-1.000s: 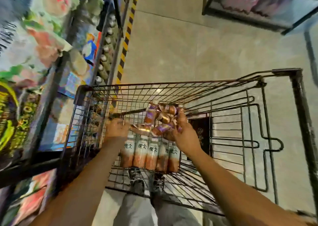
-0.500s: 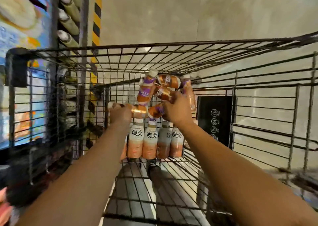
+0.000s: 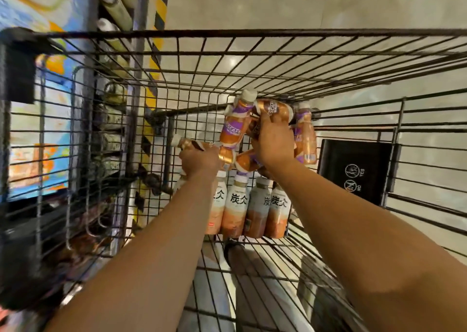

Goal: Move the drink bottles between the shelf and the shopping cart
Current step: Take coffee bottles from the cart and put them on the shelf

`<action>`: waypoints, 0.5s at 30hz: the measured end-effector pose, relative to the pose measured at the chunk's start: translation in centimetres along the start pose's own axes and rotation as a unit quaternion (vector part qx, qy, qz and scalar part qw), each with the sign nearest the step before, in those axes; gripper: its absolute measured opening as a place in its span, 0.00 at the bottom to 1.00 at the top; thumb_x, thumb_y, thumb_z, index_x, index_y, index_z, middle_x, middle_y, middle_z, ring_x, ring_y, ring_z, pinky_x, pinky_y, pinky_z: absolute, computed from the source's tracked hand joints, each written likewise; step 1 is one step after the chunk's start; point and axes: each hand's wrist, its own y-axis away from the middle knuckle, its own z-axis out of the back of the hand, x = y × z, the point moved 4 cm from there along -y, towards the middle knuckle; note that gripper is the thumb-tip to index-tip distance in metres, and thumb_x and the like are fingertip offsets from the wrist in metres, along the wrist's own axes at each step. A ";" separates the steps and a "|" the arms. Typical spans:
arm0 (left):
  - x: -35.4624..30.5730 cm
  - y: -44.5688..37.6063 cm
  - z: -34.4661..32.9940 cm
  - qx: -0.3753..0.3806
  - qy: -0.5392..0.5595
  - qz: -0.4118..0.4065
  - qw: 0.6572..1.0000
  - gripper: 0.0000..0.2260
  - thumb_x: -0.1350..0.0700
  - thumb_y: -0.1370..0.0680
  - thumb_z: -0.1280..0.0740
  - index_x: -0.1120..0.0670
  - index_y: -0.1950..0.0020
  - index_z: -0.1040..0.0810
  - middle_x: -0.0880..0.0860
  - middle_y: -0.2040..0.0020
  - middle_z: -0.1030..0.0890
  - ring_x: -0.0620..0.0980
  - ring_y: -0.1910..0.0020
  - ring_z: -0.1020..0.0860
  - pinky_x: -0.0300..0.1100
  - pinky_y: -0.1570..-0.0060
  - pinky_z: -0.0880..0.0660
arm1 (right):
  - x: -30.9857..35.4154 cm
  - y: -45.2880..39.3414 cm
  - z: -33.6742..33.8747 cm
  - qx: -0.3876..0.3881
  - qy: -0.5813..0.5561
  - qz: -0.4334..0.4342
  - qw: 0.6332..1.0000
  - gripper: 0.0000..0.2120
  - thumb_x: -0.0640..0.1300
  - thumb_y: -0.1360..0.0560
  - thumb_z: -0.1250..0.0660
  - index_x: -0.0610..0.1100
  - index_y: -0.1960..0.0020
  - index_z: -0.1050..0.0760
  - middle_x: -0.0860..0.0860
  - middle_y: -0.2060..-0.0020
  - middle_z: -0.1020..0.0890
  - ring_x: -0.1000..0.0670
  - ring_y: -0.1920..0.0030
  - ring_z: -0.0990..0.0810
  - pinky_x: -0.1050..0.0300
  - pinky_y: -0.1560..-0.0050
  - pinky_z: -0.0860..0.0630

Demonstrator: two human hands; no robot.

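Both my arms reach down into the black wire shopping cart (image 3: 252,34). My right hand (image 3: 274,142) grips a bunch of several small brown coffee bottles with purple labels and white caps (image 3: 233,124), splayed in different directions. My left hand (image 3: 199,161) holds one brown bottle (image 3: 189,143) lying sideways, cap pointing left. Below both hands, a row of several white-and-orange tea bottles (image 3: 236,205) stands upright on the cart floor.
A shelf (image 3: 113,10) with rows of greenish bottles lies to the left, outside the cart's wire side. A black sign panel (image 3: 358,170) hangs on the cart's right wall. A yellow-black striped post (image 3: 159,10) and pale floor tiles lie beyond.
My view has come closer into the cart and tilted down. Both hands with their bottles have sunk deeper into the cart, staying just above the standing row.
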 end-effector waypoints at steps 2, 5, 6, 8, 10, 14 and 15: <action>0.1 0.2 0.3 0.007 0.039 0.000 0.999 0.27 0.59 0.29 0.20 0.53 0.33 0.26 0.55 0.43 0.17 0.53 0.53 0.16 0.51 0.53 0.16 | -0.1 -0.4 -0.4 -0.002 0.015 -0.004 1.000 0.30 0.45 0.25 0.24 0.43 0.26 0.30 0.40 0.37 0.19 0.35 0.35 0.22 0.41 0.41 0.21; -0.1 0.8 1.2 0.017 0.042 -0.042 0.998 0.26 0.57 0.29 0.19 0.52 0.34 0.25 0.51 0.44 0.17 0.53 0.49 0.16 0.50 0.49 0.17 | -0.1 -0.4 -0.2 0.003 -0.011 -0.002 1.000 0.25 0.46 0.26 0.23 0.45 0.33 0.27 0.43 0.45 0.15 0.35 0.38 0.21 0.41 0.44 0.21; -0.5 1.1 1.5 0.023 0.034 -0.067 0.997 0.24 0.58 0.28 0.20 0.52 0.35 0.24 0.50 0.45 0.17 0.52 0.49 0.16 0.47 0.51 0.19 | -0.2 -0.3 0.1 0.004 -0.020 0.002 1.000 0.25 0.47 0.26 0.23 0.46 0.33 0.27 0.44 0.46 0.14 0.35 0.38 0.21 0.41 0.45 0.20; -1.1 1.9 2.4 0.037 0.020 -0.114 0.993 0.19 0.59 0.28 0.21 0.52 0.40 0.22 0.49 0.48 0.16 0.48 0.51 0.16 0.41 0.57 0.21 | -0.6 0.2 1.0 -0.007 -0.028 0.007 1.000 0.26 0.49 0.27 0.22 0.46 0.33 0.26 0.44 0.45 0.15 0.36 0.37 0.21 0.41 0.45 0.20; -2.0 3.5 3.2 0.051 0.019 -0.151 0.987 0.15 0.60 0.27 0.22 0.48 0.46 0.23 0.46 0.51 0.17 0.43 0.53 0.17 0.35 0.61 0.25 | -1.2 1.1 2.1 -0.029 -0.026 0.007 0.999 0.23 0.50 0.27 0.23 0.47 0.34 0.24 0.46 0.45 0.14 0.37 0.37 0.21 0.40 0.41 0.23; -4.0 7.5 5.1 0.084 0.028 -0.204 0.975 0.16 0.60 0.26 0.23 0.43 0.52 0.27 0.42 0.53 0.21 0.37 0.56 0.22 0.32 0.62 0.29 | -2.6 3.2 3.9 -0.039 -0.106 -0.015 0.994 0.20 0.56 0.29 0.22 0.50 0.42 0.23 0.51 0.51 0.14 0.42 0.48 0.16 0.46 0.46 0.19; -4.5 8.4 5.6 0.087 0.031 -0.217 0.972 0.15 0.60 0.26 0.23 0.44 0.49 0.25 0.43 0.52 0.20 0.38 0.54 0.21 0.34 0.60 0.28 | -3.0 3.8 4.5 -0.043 -0.139 -0.028 0.989 0.22 0.59 0.30 0.22 0.51 0.42 0.22 0.52 0.53 0.13 0.44 0.51 0.16 0.47 0.49 0.17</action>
